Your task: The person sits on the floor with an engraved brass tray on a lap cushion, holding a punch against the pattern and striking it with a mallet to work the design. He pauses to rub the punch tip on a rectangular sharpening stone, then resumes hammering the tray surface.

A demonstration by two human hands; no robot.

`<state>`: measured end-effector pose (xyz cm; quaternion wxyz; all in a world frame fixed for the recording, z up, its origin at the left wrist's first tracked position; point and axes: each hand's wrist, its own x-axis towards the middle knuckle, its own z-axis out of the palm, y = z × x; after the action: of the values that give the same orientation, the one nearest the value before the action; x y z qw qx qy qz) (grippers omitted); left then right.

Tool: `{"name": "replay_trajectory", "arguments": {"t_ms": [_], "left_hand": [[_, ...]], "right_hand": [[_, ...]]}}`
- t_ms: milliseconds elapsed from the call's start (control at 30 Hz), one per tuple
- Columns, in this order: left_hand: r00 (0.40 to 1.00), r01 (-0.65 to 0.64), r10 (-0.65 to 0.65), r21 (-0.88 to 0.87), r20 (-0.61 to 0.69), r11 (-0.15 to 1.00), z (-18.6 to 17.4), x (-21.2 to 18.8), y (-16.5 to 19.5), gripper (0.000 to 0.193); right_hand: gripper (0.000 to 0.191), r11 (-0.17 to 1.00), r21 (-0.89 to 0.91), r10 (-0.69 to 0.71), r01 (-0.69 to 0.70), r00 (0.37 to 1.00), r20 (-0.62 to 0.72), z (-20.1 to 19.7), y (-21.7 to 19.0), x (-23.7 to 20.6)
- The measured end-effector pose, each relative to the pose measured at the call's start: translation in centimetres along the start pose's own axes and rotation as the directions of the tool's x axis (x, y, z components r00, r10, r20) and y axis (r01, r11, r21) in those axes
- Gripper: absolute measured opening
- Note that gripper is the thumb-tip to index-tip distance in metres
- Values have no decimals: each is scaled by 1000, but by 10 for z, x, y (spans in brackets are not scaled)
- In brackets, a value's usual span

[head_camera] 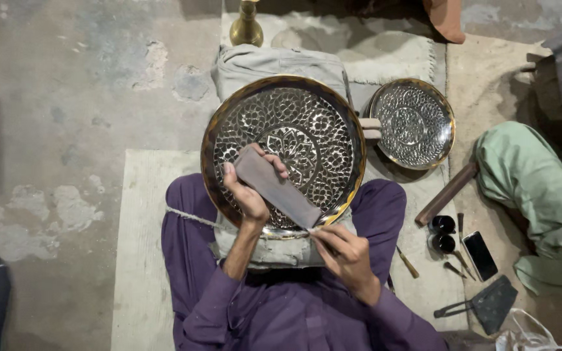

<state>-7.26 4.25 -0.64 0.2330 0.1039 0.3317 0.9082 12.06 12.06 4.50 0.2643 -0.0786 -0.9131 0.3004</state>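
Note:
A large round engraved metal tray [333,110] with a brass rim rests on a grey padded block over my lap. A grey-brown strip of abrasive cloth [274,185] lies stretched diagonally across the tray's lower part. My left hand [250,192] grips the strip's upper end, thumb and fingers wrapped around it. My right hand [346,255] pinches the strip's lower end at the tray's near rim. I sit cross-legged in purple clothing.
A smaller engraved plate [412,123] lies to the right. Further right are a wooden stick [447,194], two small dark cups [441,234], a phone [480,255], small tools and a dark dustpan [489,302]. A person in green sits at right. A brass vase [246,26] stands behind.

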Motion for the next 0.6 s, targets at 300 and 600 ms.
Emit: {"name": "replay_trajectory", "arguments": {"t_ms": [300,600], "left_hand": [[999,36,-37,-25,-36,999,2,-1,3,68],[998,44,-46,-37,-34,998,0,0,4,67]], "right_hand": [[24,1000,-15,-25,26,999,44,14,6,16],[22,1000,7,-8,8,999,37,21,2,25]]}}
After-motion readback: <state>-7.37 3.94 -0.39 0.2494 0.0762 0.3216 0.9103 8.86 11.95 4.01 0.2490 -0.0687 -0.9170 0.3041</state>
